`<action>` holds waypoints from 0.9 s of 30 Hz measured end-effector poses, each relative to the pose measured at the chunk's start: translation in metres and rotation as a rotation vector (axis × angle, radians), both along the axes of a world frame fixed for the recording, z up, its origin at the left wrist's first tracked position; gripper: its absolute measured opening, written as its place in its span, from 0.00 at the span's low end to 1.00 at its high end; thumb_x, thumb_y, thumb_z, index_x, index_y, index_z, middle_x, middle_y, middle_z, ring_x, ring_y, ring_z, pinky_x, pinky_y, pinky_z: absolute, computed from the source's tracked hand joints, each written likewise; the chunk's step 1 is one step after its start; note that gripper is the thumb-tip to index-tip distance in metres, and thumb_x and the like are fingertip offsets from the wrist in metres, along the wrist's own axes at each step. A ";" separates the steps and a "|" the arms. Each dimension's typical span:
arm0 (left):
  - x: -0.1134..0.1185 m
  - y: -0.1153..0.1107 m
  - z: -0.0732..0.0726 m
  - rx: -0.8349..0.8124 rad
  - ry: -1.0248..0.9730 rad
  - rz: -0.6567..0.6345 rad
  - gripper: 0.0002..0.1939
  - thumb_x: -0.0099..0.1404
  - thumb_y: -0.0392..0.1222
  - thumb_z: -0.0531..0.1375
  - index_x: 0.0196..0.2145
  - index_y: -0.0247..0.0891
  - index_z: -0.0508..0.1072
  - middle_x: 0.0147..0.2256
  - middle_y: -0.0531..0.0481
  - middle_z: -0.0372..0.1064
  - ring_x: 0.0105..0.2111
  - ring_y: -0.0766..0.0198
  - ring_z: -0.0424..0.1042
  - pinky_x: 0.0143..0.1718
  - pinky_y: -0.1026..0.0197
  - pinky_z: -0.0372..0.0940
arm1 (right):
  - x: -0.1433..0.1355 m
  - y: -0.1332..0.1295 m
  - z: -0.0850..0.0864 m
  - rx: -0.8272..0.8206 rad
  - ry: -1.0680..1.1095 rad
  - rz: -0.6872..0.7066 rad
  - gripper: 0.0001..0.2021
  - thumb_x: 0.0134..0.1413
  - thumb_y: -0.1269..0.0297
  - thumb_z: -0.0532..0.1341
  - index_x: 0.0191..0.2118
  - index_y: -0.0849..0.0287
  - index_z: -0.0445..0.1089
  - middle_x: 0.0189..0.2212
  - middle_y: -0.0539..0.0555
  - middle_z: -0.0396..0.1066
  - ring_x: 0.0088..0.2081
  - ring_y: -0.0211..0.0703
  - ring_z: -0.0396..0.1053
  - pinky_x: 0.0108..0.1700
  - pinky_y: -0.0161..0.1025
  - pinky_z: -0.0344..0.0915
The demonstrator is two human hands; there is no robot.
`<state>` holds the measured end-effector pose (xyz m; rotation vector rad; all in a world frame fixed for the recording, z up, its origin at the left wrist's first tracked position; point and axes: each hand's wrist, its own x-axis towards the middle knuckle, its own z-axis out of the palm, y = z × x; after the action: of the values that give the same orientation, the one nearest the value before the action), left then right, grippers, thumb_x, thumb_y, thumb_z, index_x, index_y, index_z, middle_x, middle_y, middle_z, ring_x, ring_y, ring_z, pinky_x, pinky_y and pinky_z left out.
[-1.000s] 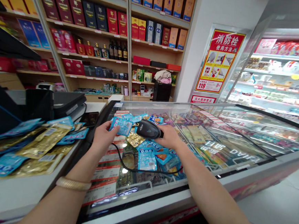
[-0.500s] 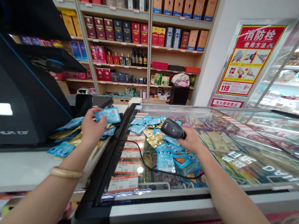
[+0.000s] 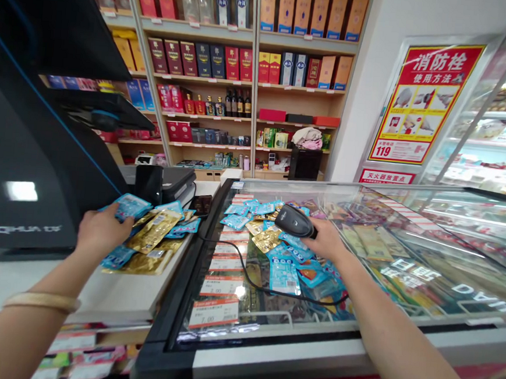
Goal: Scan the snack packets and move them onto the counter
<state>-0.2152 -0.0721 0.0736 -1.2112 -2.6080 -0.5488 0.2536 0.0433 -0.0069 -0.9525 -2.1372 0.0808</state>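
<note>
Head view. The left hand [image 3: 101, 231] lies over a blue packet [image 3: 129, 205] at the far-left end of a heap of blue and gold packets [image 3: 153, 237] on the white counter [image 3: 108, 295], fingers curled onto the packet. The heap sits between the black register terminal [image 3: 29, 195] and the counter's right edge, where the counter meets the black frame of the freezer lid [image 3: 174, 300]; bare counter shows only on the near side of the heap. The right hand [image 3: 325, 242] is closed around the handle of a black barcode scanner [image 3: 294, 221], held just above a second spread of packets [image 3: 282, 259] lying on the freezer's glass lid [image 3: 404, 265]. The scanner's cable [image 3: 246, 273] runs across the glass toward the counter. To the right of the spread the glass is bare. Under the glass, the freezer holds packaged goods, with price labels [image 3: 217, 286] along its left side. Shelves of boxed goods [image 3: 245, 60] line the rear wall.
</note>
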 end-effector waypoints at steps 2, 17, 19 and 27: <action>0.003 -0.002 -0.002 -0.043 0.043 0.039 0.33 0.58 0.54 0.54 0.56 0.32 0.68 0.42 0.34 0.69 0.49 0.41 0.65 0.48 0.48 0.63 | 0.000 0.001 0.000 -0.008 -0.002 0.006 0.19 0.46 0.61 0.63 0.47 0.54 0.75 0.36 0.54 0.79 0.38 0.50 0.76 0.40 0.40 0.68; 0.147 0.035 -0.019 0.044 -0.060 -0.670 0.23 0.58 0.56 0.53 0.42 0.37 0.75 0.41 0.41 0.71 0.43 0.52 0.71 0.48 0.53 0.64 | 0.002 0.000 0.009 0.025 0.027 -0.039 0.15 0.44 0.66 0.62 0.41 0.57 0.74 0.35 0.55 0.78 0.37 0.49 0.75 0.38 0.39 0.66; 0.186 0.037 -0.033 -0.040 -0.102 -0.855 0.22 0.58 0.57 0.55 0.40 0.40 0.75 0.42 0.43 0.73 0.43 0.53 0.71 0.48 0.54 0.64 | 0.003 0.001 0.009 0.042 0.050 -0.052 0.16 0.44 0.66 0.62 0.43 0.56 0.74 0.36 0.55 0.78 0.38 0.49 0.75 0.39 0.39 0.66; 0.258 0.031 -0.055 -0.351 -0.019 -0.967 0.41 0.41 0.59 0.68 0.51 0.39 0.72 0.48 0.36 0.67 0.50 0.43 0.67 0.51 0.49 0.61 | 0.007 0.002 0.012 0.056 0.051 -0.143 0.16 0.43 0.64 0.65 0.42 0.56 0.74 0.37 0.55 0.78 0.38 0.50 0.75 0.40 0.39 0.66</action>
<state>0.0423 -0.0413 0.0188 -2.5795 -2.0180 -0.2192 0.2608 0.0456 0.0049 -1.0567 -2.0083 -0.0256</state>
